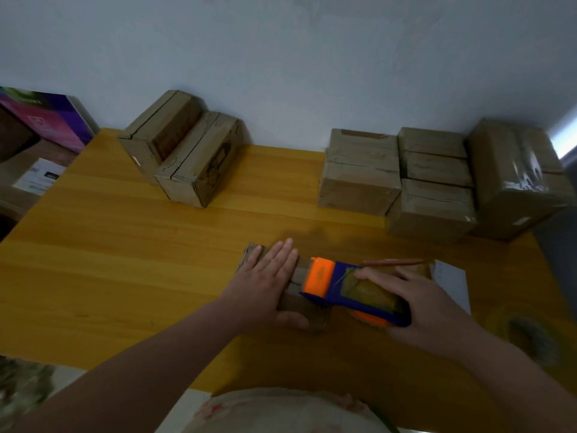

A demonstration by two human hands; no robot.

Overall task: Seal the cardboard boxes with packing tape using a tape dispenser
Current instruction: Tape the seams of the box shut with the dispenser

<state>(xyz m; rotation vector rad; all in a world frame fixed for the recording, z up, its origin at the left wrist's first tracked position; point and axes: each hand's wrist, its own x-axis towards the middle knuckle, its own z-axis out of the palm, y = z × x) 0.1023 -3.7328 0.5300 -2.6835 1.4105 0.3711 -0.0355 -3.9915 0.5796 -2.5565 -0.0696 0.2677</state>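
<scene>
one box (300, 276): left hand (268, 276) flat atop, unclenched; right hand (427, 307) clasps tape dispenser (340, 284).

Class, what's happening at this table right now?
A person is taping a small cardboard box on the yellow table. The left hand presses flat on the box while the right hand grips the blue and orange tape dispenser lying on its top. More boxes stand along the wall behind.

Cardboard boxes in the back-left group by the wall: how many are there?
2. The rear box stands against the wall; the front box sits before it, touching it. Another could hide behind them.
</scene>
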